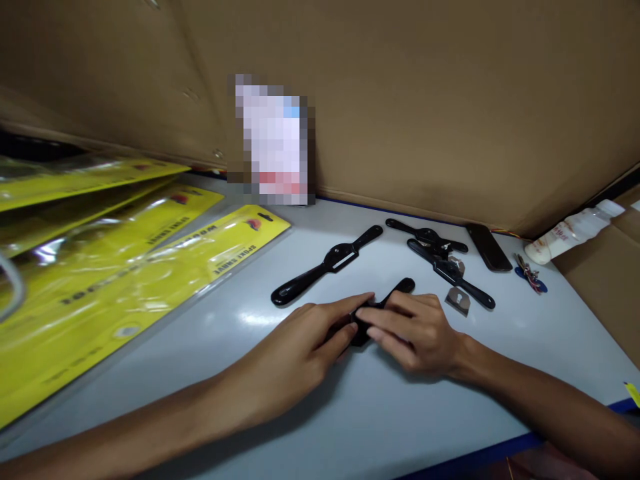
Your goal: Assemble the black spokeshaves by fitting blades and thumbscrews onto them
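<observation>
On the table, my left hand grips the middle of a black spokeshave, fingers closed around it. My right hand is closed at the same middle part, its fingertips pressed on it; any small part under them is hidden. Just beyond lies another black spokeshave body with a slot in its middle. Right of my hands is a loose metal blade with a keyhole-shaped opening. Close behind it are a third spokeshave and a fourth piece, with some metal parts between them.
Yellow spokeshave packages in clear plastic are stacked at left. A dark phone-like slab, keys and a white bottle lie at the right. A cardboard wall rises behind the table, with a blurred-out item leaning on it.
</observation>
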`<state>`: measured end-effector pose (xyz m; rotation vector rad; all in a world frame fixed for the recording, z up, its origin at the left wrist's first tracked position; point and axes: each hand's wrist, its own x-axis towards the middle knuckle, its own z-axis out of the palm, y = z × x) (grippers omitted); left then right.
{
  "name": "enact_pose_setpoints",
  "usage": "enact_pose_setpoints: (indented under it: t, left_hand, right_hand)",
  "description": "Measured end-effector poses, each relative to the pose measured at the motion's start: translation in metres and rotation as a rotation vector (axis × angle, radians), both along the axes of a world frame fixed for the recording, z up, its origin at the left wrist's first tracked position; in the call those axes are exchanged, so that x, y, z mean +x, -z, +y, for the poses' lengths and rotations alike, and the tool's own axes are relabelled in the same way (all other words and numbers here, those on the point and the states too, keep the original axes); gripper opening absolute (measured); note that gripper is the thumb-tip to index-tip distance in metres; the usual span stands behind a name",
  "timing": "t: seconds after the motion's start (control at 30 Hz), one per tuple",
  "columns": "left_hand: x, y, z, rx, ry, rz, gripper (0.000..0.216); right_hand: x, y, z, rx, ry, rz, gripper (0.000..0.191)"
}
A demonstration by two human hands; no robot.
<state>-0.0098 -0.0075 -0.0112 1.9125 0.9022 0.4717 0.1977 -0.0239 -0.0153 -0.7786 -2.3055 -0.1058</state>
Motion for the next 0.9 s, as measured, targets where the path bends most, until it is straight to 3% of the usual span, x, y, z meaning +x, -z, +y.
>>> enact_pose_setpoints:
  t: [0.1, 0.2, 0.3, 0.47, 0.63, 0.83, 0.9]
  left_hand:
    - [0.0005, 0.0017, 0.0006, 0.012, -0.02, -0.019, 0.046]
    - [0.0007, 0.0011, 0.0004, 0.005, -0.002, -0.002, 0.047]
    - [0.0004, -0.0014, -0.0007, 0.004, 0.006, -0.001, 0.047]
    - [0.0013, -0.0038, -0.0006, 0.012, 0.0, -0.04, 0.044]
    - [0.002, -0.0012, 0.0009, 0.002, 0.012, -0.036, 0.044]
    - [0.0007, -0.0019, -0.0007, 0.006, 0.003, -0.01, 0.045]
    - [0.0011, -0.0026, -0.0008, 0.017, 0.005, -0.017, 0.043]
  right_hand:
    - [0.0001, -0.0003, -0.0001, 0.011, -0.063, -0.038, 0.037]
    - [0.0003, 0.0009, -0.0002, -0.055, 0.034, -0.016, 0.043]
    - [0.0006, 0.0016, -0.0004, -0.076, 0.09, 0.006, 0.037]
    - [0.0018, 0.0012, -0.0009, -0.019, -0.049, -0.058, 0.03]
    - [0.0018, 0.0017, -0.0009, -0.044, -0.035, -0.048, 0.031]
    - [0.0005, 0.0014, -0.0003, -0.068, 0.107, -0.002, 0.035]
    - [0.0008, 0.001, -0.0002, -0.075, 0.092, -0.023, 0.042]
